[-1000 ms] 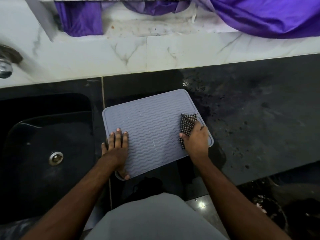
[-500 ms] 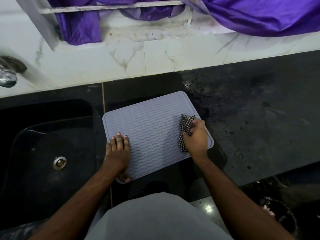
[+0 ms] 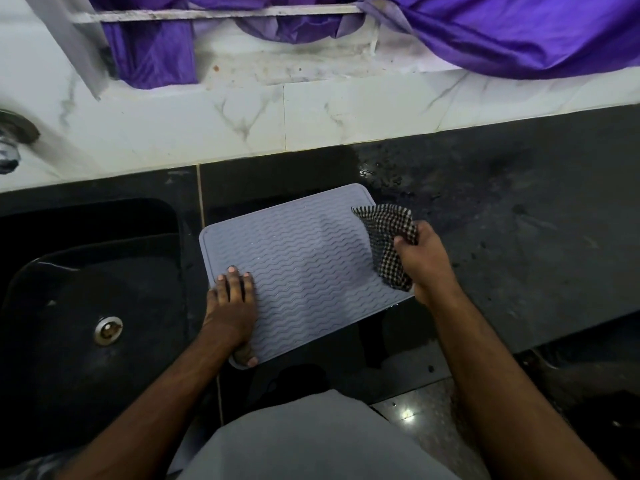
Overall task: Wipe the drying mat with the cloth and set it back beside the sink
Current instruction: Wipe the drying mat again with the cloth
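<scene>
A grey drying mat (image 3: 304, 261) with a wavy ribbed surface lies flat on the black counter, just right of the sink (image 3: 86, 306). My left hand (image 3: 232, 306) presses flat on the mat's near left corner, fingers together. My right hand (image 3: 424, 261) is at the mat's right edge, closed on a black-and-white checked cloth (image 3: 386, 240). The cloth spreads over the mat's far right corner and hangs down past my fingers.
The black counter (image 3: 519, 237) stretches right, with wet specks behind the mat. A white marble backsplash (image 3: 242, 126) runs along the back under purple fabric (image 3: 519, 32). A metal tap (image 3: 10, 147) sticks out at far left. The sink's drain (image 3: 108, 330) shows.
My right hand has carried the cloth away from me along the mat's right edge, and more of the cloth now shows. My left hand has stayed pressed on the mat.
</scene>
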